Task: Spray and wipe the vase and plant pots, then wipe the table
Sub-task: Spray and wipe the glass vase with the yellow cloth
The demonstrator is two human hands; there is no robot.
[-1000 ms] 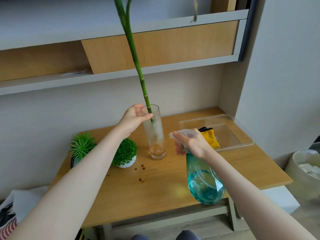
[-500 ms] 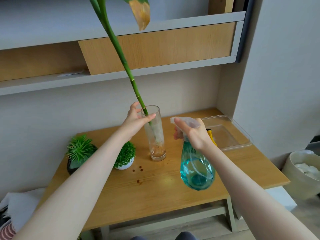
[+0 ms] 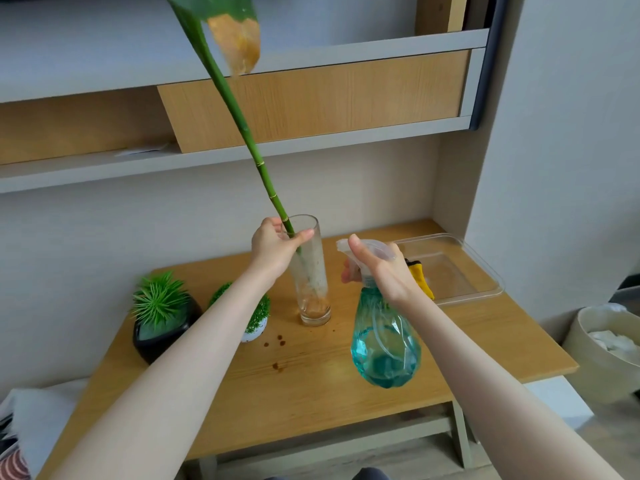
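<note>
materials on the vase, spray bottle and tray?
Vase: clear glass by the look, thick base, brown residue inside. Spray bottle: translucent teal, faceted, probably plastic; frosted nozzle. Tray: thin clear plastic, likely, with rounded rim.

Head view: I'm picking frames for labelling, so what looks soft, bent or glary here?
Head view: the brown-tipped leaf at the top edge is blurred; the shelf edges bow from wide-angle distortion; soft daylight, faint shadows; the glass vase and spray bottle are sharp, without strong glare.
</note>
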